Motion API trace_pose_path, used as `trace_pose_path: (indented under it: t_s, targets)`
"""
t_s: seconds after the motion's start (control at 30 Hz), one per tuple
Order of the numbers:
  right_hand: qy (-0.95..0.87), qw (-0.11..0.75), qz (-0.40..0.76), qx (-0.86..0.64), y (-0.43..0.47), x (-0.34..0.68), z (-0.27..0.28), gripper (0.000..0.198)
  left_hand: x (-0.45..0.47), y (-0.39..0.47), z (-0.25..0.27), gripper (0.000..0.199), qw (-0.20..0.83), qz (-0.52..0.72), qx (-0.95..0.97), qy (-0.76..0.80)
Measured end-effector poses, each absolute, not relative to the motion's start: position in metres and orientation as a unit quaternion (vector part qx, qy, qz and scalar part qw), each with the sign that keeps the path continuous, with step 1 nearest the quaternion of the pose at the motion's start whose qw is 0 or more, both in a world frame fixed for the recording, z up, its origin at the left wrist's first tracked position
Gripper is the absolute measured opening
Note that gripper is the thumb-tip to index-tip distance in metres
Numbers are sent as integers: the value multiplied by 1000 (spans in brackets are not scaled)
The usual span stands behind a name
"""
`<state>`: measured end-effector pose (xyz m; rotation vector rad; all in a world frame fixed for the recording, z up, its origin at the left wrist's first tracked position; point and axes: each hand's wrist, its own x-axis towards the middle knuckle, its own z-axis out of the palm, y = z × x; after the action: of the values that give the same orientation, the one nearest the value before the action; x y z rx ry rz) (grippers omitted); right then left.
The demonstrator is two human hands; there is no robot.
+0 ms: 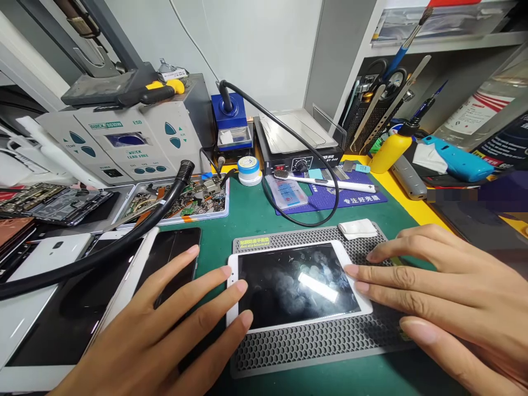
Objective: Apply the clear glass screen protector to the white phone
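Observation:
A white-framed tablet (284, 291) lies screen up on a grey honeycomb anti-slip pad (313, 338). Smudges and a bright light reflection show on its dark glass. My left hand (173, 324) is spread, several fingertips resting on the tablet's left end. From the other side, my right hand (449, 297) reaches over with fingers stretched out, two fingertips touching the right end of the frame. Neither hand is wrapped around anything. A folded white cloth (357, 229) sits at the pad's upper right corner, near my right index finger.
Several tablets, including a black-screened one (175, 247), lie at left under a black hose (136, 234). Behind are a tray of circuit parts (206, 201), a hot-air station (124, 137), a heating plate (301, 135) and a toothbrush (325, 180). A yellow bottle (391, 151) stands at right.

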<state>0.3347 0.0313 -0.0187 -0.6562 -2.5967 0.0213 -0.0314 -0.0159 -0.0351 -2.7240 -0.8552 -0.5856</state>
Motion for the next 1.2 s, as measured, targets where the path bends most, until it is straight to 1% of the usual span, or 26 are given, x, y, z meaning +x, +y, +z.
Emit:
trace_pose_path:
  t_s: [0.1, 0.27, 0.37, 0.4, 0.6, 0.7, 0.77, 1.07, 1.2]
  targets:
    - [-940, 235, 0, -246, 32, 335, -18, 40, -32, -14, -34, 35, 120, -157, -943, -269]
    - [-939, 228, 0, -259, 34, 334, -16, 37, -29, -12, -35, 32, 109, -186, -930, -298]
    - [-940, 227, 1, -254, 36, 332, -15, 39, -28, -11, -34, 46, 103, -185, -927, -309]
    - [-940, 227, 4, -254, 36, 331, -14, 40, -28, -11, -33, 48, 101, -186, -926, -313]
    - [-946, 211, 20, -246, 36, 330, -15, 43, -31, -13, -30, 46, 110, -199, -921, -317]
    - [-948, 217, 24, -229, 34, 331, -18, 42, -32, -16, -31, 33, 122, -206, -920, -310]
    - [-946, 226, 29, -230, 32, 332, -20, 42, -31, -17, -32, 27, 133, -215, -917, -309]
    - [-935, 234, 0, -266, 27, 336, -18, 36, -24, -17, -36, 29, 130, -218, -919, -302]
    - [-927, 242, 14, -286, 30, 334, -17, 32, -29, -15, -33, 32, 126, -160, -937, -283]
